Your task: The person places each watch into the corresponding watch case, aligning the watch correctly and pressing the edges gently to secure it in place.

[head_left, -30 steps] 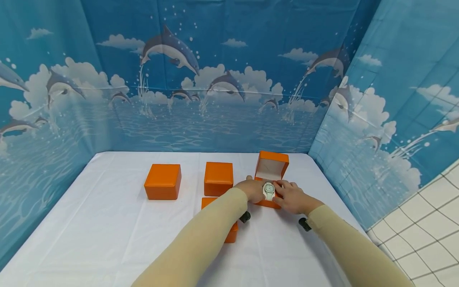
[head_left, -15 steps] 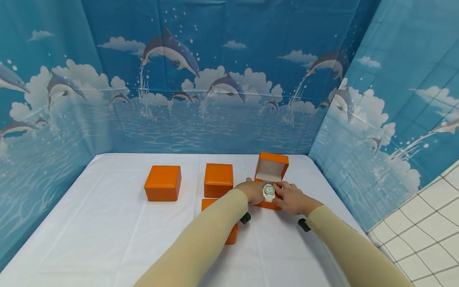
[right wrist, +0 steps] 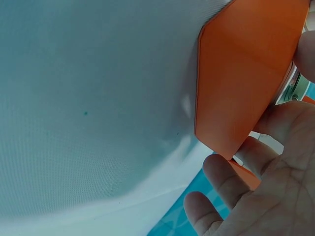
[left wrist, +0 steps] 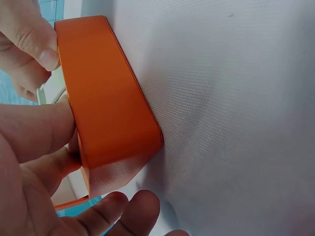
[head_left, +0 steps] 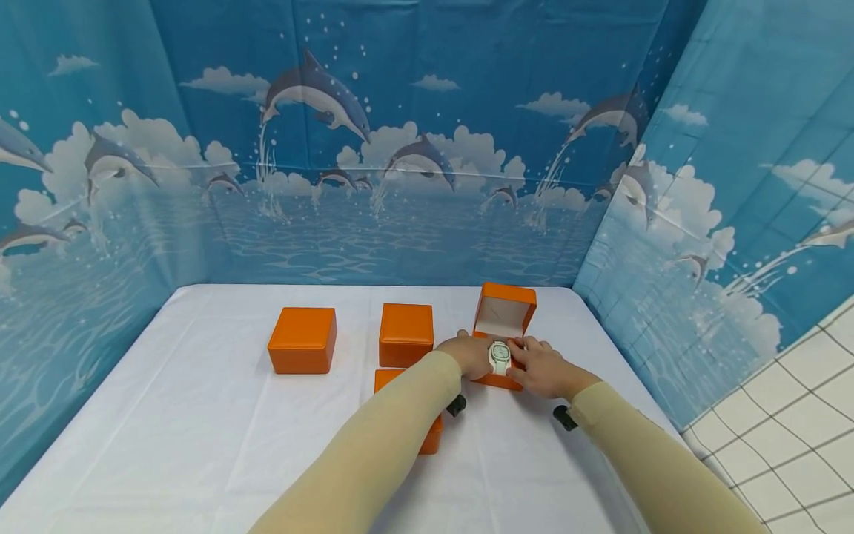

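A white wristwatch (head_left: 500,356) with a squarish face sits in the base of an orange watch box (head_left: 499,381). The box's lid (head_left: 509,293) stands raised at the back, pale inside. From the left, my left hand (head_left: 468,354) holds the watch's side, its thumb and a finger dipping inside the rim. My right hand (head_left: 548,369) grips from the opposite side, fingers at the watch and thumb by the front rim. Both wrist views show the box's orange front wall (left wrist: 103,93) close up, fingertips partly hidden behind it. Outer fingers of the right hand (right wrist: 280,182) spread loosely beside the box.
Shut orange boxes stand on the white tablecloth (head_left: 167,430): one at left (head_left: 303,341), one at centre (head_left: 406,335). More orange box (head_left: 431,437) shows partly behind my left sleeve (head_left: 373,437). A dolphin-print curtain (head_left: 400,222) hangs behind the table.
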Demonstrator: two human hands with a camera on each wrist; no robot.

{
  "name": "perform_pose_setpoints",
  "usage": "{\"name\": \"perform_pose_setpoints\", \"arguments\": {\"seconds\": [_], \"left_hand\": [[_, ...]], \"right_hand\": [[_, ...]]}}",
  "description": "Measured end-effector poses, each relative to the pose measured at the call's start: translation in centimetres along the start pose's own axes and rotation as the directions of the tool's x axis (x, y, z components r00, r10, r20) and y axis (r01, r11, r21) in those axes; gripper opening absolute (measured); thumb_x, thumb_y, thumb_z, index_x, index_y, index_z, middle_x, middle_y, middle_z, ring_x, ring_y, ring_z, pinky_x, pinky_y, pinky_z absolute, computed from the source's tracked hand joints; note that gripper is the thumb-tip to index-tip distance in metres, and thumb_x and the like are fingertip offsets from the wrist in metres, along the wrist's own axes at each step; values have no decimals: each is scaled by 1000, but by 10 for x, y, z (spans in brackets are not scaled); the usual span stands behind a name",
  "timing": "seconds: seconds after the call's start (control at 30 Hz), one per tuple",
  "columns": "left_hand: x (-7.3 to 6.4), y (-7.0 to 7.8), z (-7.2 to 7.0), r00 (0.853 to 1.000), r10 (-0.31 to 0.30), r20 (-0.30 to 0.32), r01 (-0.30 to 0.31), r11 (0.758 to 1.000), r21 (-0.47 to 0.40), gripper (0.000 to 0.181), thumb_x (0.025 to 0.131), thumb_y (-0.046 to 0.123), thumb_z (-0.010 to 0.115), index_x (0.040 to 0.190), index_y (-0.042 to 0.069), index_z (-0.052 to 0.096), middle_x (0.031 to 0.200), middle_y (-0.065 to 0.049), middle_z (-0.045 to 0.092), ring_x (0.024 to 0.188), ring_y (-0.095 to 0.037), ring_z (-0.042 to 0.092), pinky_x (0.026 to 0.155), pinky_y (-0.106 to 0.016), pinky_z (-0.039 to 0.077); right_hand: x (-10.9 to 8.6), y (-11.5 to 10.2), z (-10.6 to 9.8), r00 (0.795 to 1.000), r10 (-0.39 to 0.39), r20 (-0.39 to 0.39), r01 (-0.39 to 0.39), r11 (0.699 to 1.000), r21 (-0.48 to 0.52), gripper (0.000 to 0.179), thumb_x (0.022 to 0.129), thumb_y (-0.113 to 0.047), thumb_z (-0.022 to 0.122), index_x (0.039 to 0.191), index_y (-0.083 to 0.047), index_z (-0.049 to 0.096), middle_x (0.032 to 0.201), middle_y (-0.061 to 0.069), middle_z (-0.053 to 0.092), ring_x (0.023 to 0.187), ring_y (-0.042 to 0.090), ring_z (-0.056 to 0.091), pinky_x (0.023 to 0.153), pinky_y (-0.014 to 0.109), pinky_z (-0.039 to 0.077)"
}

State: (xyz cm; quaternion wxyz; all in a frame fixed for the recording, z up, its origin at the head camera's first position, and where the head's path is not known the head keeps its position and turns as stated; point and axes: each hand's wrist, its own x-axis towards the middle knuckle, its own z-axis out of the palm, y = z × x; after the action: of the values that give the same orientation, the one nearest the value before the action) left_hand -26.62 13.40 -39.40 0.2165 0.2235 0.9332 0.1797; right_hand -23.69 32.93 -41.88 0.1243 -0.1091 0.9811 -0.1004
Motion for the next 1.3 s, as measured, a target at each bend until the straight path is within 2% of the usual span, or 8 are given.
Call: {"name": "perform_pose_setpoints", "arguments": {"seconds": [0.33, 0.43, 0.53, 0.67, 0.77, 1.03, 1.23, 1.3], "left_hand": [[1, 0, -1, 1000, 7, 1, -7, 1000, -2, 65, 103, 40, 67, 161, 48, 37, 156, 1, 56, 146, -30, 40, 94, -35, 55], [2, 0, 0, 1000, -8, -3, 8, 1000, -2, 66, 103, 39, 68, 161, 48, 38, 156, -1, 55, 142, -28, 43, 90, -34, 56], [3, 1, 0, 1000, -23, -20, 24, 999, 22, 65, 102, 38, 69, 161, 43, 41, 147, -4, 60, 128, -24, 48, 84, -31, 55], [2, 2, 1, 999, -25, -44, 29, 996, 79, 64, 102, 37, 69, 161, 35, 44, 133, -9, 62, 110, -20, 48, 79, -30, 52], [1, 3, 2, 998, -35, -53, 40, 995, 89, 64, 102, 37, 68, 161, 34, 45, 132, -10, 59, 106, -18, 48, 76, -29, 50], [0, 3, 1, 997, -57, -50, 61, 996, 72, 65, 102, 38, 68, 162, 37, 42, 136, -14, 55, 102, -20, 49, 68, -30, 49], [1, 2, 2, 997, -53, -47, 57, 995, 79, 63, 102, 41, 67, 160, 44, 42, 143, -13, 54, 115, -21, 50, 68, -29, 50], [3, 2, 3, 997, -61, -46, 64, 995, 80, 64, 102, 42, 67, 160, 44, 41, 142, -13, 54, 112, -21, 52, 67, -29, 49]], "right_hand": [[0, -1, 0, 1000, 1, -1, -1, 1000, 4, 74, 107, -40, 57, 164, -3, 32, 163, 26, 31, 132, 44, 42, 114, 62, 42], [-1, -1, -1, 1000, 5, 2, -5, 1000, 10, 74, 107, -40, 57, 164, -3, 32, 163, 26, 31, 131, 44, 42, 113, 62, 42], [-2, -1, -2, 1000, 4, 2, -4, 1000, 18, 74, 107, -41, 58, 164, -2, 32, 163, 26, 31, 130, 44, 42, 112, 63, 43], [-2, 0, -2, 1000, -1, -7, 2, 1000, 24, 74, 107, -41, 58, 164, -2, 32, 163, 27, 31, 129, 44, 43, 112, 63, 43], [-2, 0, -1, 1000, 2, -7, -2, 1000, 26, 74, 107, -42, 58, 164, -3, 32, 163, 26, 31, 130, 43, 43, 113, 63, 42], [-2, 0, -1, 1000, 14, -3, -14, 998, 55, 75, 106, -42, 59, 164, -3, 32, 163, 25, 31, 129, 42, 43, 110, 61, 45], [-2, -1, -1, 1000, 8, -6, -7, 999, 50, 75, 106, -42, 59, 164, -2, 32, 163, 26, 31, 129, 41, 43, 111, 61, 45], [-1, -1, -1, 1000, 8, -6, -8, 999, 52, 75, 106, -42, 59, 164, -2, 32, 163, 26, 31, 129, 42, 43, 111, 61, 44]]}}
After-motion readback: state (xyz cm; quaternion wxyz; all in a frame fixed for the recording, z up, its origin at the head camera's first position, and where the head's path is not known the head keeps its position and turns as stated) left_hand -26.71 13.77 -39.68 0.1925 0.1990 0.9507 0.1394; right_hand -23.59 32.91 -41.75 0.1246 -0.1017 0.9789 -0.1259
